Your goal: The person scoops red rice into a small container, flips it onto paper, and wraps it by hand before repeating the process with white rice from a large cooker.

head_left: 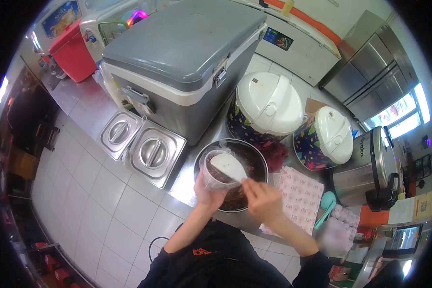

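Observation:
My left hand [207, 196] is wrapped round a small bowl [217, 186] that looks lined with clear plastic. Reddish-brown grains, which look like cooked rice, lie inside it. In my right hand [264, 200] is the handle of a white rice paddle [229, 166], its blade tilted down into the bowl's mouth. Both hands are over a large round metal pot [265, 174] holding a dark brown mass of similar food. The bowl, the paddle and my hands hide part of the pot's contents.
A big grey cooler [187, 43] stands behind the pot. Two lidded steel pans [163, 146] sit to the left. On the right are two white-lidded containers [273, 103], a steel cooker [357, 177], printed paper sheets [297, 194] and a turquoise utensil [327, 201].

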Available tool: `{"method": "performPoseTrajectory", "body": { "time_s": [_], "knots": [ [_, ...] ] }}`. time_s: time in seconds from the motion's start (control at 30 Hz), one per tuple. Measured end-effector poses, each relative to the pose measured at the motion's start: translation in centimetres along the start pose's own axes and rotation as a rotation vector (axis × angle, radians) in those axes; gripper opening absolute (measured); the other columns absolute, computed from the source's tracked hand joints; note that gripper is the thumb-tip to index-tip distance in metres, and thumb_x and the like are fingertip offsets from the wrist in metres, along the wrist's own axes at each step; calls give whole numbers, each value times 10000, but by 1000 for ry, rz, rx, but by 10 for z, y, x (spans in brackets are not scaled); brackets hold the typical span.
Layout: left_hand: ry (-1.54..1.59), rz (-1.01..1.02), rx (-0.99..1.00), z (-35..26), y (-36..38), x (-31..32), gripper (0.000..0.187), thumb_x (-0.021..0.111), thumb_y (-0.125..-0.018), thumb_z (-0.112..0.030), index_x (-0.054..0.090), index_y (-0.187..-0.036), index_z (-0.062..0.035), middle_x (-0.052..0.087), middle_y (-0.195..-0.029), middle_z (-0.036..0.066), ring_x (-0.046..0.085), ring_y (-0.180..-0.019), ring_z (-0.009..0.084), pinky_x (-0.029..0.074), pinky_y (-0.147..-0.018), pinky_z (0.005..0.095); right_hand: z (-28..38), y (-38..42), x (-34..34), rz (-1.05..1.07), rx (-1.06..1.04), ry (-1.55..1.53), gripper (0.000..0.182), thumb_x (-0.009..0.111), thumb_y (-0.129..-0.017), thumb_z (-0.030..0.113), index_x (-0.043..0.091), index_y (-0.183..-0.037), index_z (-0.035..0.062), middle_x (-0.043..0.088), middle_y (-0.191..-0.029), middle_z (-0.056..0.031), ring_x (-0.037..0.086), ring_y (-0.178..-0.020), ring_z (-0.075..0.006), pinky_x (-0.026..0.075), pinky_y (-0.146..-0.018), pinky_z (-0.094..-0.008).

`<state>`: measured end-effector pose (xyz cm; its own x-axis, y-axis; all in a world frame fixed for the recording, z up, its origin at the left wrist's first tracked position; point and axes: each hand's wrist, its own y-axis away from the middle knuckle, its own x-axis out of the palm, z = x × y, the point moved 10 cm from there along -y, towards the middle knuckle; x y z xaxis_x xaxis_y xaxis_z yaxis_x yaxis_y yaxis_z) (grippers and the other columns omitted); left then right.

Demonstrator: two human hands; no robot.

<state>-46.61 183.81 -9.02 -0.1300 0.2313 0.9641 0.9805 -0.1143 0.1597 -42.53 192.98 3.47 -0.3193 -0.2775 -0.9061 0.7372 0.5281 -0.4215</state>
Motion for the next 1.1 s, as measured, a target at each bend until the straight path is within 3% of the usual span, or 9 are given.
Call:
{"method": "performPoseTrajectory", "body": {
  "time_s": [0.13, 0.2, 0.33, 0.4, 0.5, 0.57, 0.67, 0.77, 1.1],
  "knots": [
    [-65, -29, -68, 7, -1, -19, 559, 385, -847, -440, 399, -1281, -88, 422, -1311, 115, 408, -1198, 293, 326, -993, 480, 1, 8, -5, -20, -12, 23, 320, 571, -677, 56, 624, -993, 57, 631, -833, -70, 580, -601, -207, 453, -509, -301],
    [-46, -10, -91, 4, 0, -22, 552, 385, -848, -433, 403, -1278, -86, 436, -1295, 118, 425, -1182, 299, 333, -988, 486, -25, 10, -19, -111, 142, -182, 313, 577, -679, 51, 633, -985, 82, 633, -836, -73, 581, -596, -224, 460, -523, -310],
    [-149, -53, 30, -24, 6, -23, 490, 374, -873, -379, 416, -1254, -73, 471, -1245, 128, 449, -1155, 311, 352, -977, 493, -66, 1, -11, -78, 287, -195, 271, 603, -666, 59, 641, -930, 101, 633, -815, -75, 601, -623, -240, 475, -547, -321],
    [-136, 39, 93, -41, 9, -25, 473, 368, -886, -372, 416, -1252, -76, 463, -1247, 129, 436, -1166, 309, 346, -986, 484, -71, -6, 45, 317, 287, 30, 204, 613, -648, 60, 633, -852, 67, 632, -797, -91, 625, -677, -248, 491, -570, -326],
    [-93, 32, 135, -52, 9, -43, 486, 356, -889, -395, 416, -1254, -80, 450, -1264, 125, 421, -1180, 308, 334, -995, 484, -57, -14, 112, 368, 125, 212, 82, 594, -665, 69, 639, -734, 65, 631, -730, -89, 641, -675, -234, 494, -557, -326],
    [-67, 34, 200, -60, 12, -47, 501, 350, -889, -414, 412, -1259, -82, 437, -1280, 122, 408, -1192, 306, 322, -1002, 487, -43, -9, 151, 571, 1, 266, 84, 572, -682, 90, 652, -656, 86, 630, -679, -93, 642, -631, -214, 487, -533, -323],
    [-21, 135, 273, -61, 17, -54, 506, 349, -890, -414, 402, -1269, -83, 435, -1285, 121, 407, -1193, 307, 318, -1003, 488, -31, 11, 157, 657, 15, 277, 119, 563, -692, 108, 655, -617, 118, 626, -646, -89, 639, -600, -195, 480, -517, -321],
    [-71, -17, 357, -64, 21, -69, 580, 336, -889, -490, 374, -1293, -76, 429, -1293, 130, 412, -1188, 310, 303, -1013, 480, -27, 9, 139, 664, -9, 171, 91, 579, -675, 133, 655, -632, 106, 629, -651, -116, 640, -617, -233, 483, -528, -338],
    [-145, -21, 402, -64, 25, -59, 569, 299, -909, -463, 352, -1302, -54, 418, -1301, 137, 393, -1206, 315, 295, -1020, 473, -27, 4, 143, 885, 50, 9, 130, 613, -614, 121, 657, -697, 30, 634, -712, -175, 641, -691, -304, 514, -637, -380]
  ]
}}
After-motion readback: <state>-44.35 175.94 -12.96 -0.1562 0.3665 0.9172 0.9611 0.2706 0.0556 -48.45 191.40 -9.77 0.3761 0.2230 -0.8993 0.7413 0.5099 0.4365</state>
